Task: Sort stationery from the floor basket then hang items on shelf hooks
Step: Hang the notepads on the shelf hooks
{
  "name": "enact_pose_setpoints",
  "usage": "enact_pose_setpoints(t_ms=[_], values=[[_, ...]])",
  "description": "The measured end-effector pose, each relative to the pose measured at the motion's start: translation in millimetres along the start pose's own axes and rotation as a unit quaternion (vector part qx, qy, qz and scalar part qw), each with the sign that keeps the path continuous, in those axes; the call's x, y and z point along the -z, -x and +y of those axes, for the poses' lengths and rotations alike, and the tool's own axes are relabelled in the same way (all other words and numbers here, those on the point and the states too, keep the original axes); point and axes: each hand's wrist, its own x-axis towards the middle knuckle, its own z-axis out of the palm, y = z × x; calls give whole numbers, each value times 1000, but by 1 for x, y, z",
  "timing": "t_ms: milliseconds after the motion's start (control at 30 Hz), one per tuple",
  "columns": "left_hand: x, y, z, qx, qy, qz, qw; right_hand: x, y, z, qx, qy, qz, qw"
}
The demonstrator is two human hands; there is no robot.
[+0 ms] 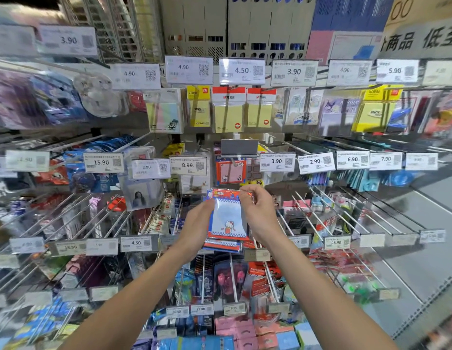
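On the left a 15.90 price tag fronts blurred hanging goods. In the middle the left hand grips a stack of packs from its left side, fingers curled behind and thumb on the front. The front one, a Hello Kitty note pack with a blue border and red header, stands upright before the shelf, below a pink note pack hanging on its hook. The right hand pinches this front pack's top right corner between thumb and fingertips. Further right are a 3.90 price tag and wire shelf hooks.
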Motion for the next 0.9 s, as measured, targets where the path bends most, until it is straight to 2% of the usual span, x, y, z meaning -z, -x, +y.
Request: enact_pose_setpoints(t_ms=[67, 200, 533, 700, 900], values=[[-1, 1, -3, -52, -44, -26, 997, -3, 2, 1, 17, 15, 7, 1000], [2, -1, -8, -82, -53, -41, 994, -4, 2, 5, 15, 0, -13, 1000], [5, -4, -14, -92, -89, -20, 992, -12, 1, 6, -5, -56, -33, 998], [7, -6, -16, -111, -106, -28, 988, -7, 5, -4, -40, -120, -82, 989], [4, -6, -15, -107, -95, -38, 989, -9, 1, -8, -65, -125, -49, 989]])
